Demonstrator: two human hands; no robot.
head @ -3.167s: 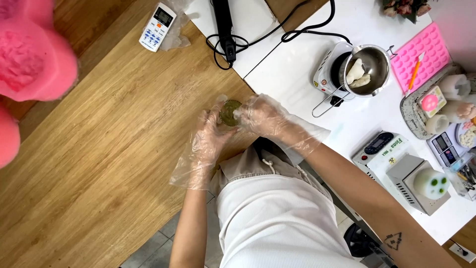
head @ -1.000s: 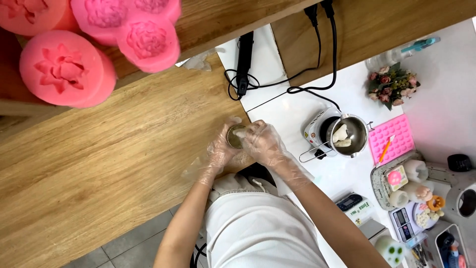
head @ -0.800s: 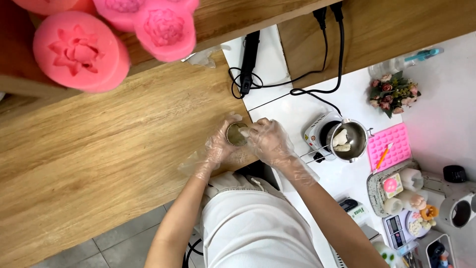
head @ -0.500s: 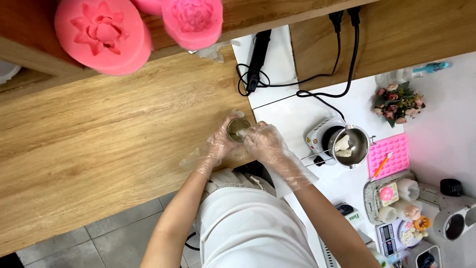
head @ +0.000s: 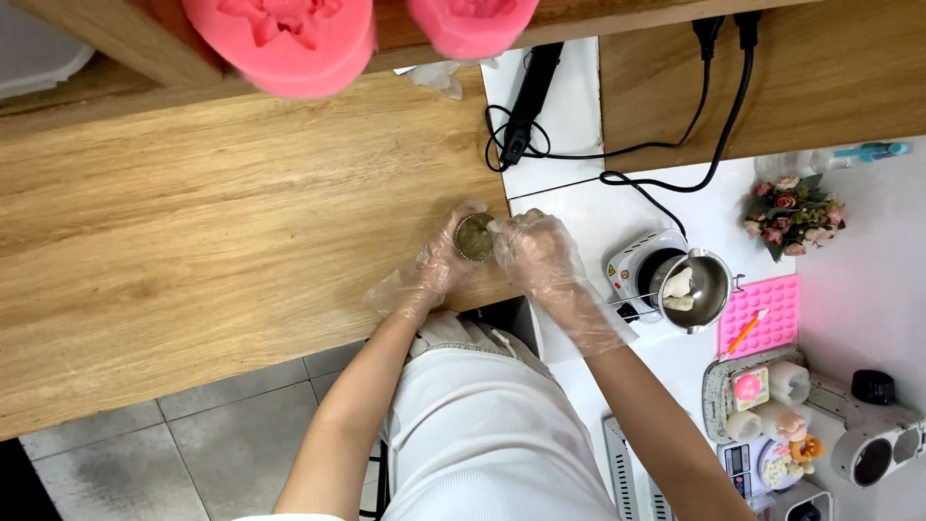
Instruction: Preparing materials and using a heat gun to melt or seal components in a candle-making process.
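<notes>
Both my hands wear thin clear plastic gloves and meet over a small round glass jar (head: 474,236) with greenish-yellow contents, at the near edge of the wooden table (head: 222,222). My left hand (head: 442,262) wraps the jar's side and holds it. My right hand (head: 535,253) presses its fingertips at the jar's rim and into its opening. The jar's lower part is hidden by my fingers.
A small white hot plate (head: 641,265) carries a steel pouring pot (head: 696,287) with pale wax chunks. A pink silicone mould tray (head: 759,315), a grey tray of candles (head: 762,396), a flower bunch (head: 793,212), black cables (head: 617,154) and large pink flower moulds (head: 289,34) surround the spot.
The view has shifted, so the table and moulds slid up and right in the frame. My hands stay on the jar, with my right fingers still working at its opening.
</notes>
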